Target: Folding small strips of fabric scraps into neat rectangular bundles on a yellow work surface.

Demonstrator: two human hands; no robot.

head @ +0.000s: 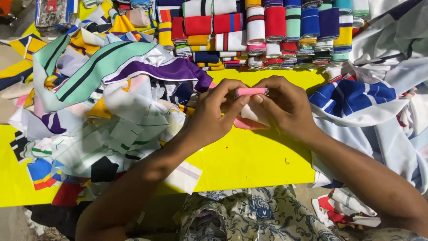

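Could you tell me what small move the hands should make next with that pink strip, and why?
Probably keep rolling: the left hand and right hand pinch a partly rolled pink strip between them, with a loose tail hanging over the yellow table. Finished rolls are stacked beyond, so winding in the tail seems likely.

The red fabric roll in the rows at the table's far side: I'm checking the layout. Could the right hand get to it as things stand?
Probably yes: nothing stands between the right hand and the red fabric roll, only bare yellow table. But both hands grip a pink fabric strip.
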